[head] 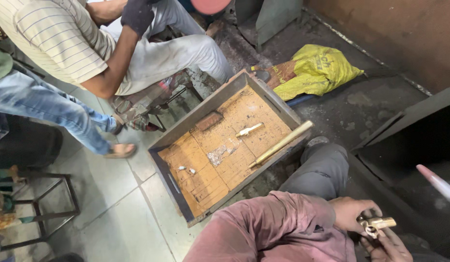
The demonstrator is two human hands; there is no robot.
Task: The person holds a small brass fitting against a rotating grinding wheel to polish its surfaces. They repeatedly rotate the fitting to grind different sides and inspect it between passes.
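1. Brass fitting [375, 225]: small T-shaped pc, yellow metal, shiny. Round open bore faces up toward cam; short hex-ish arm sticks out to the right. Held off the ground btwn both hands at btm-right of view, not resting on any surface.
2. Left hand [350, 213]: closed round fitting's left side, fingers curled over it, maroon sleeve to the wrist.
3. Right hand [389, 246]: under fitting, fingers up and touching its underside; mostly cut off by btm edge of view.
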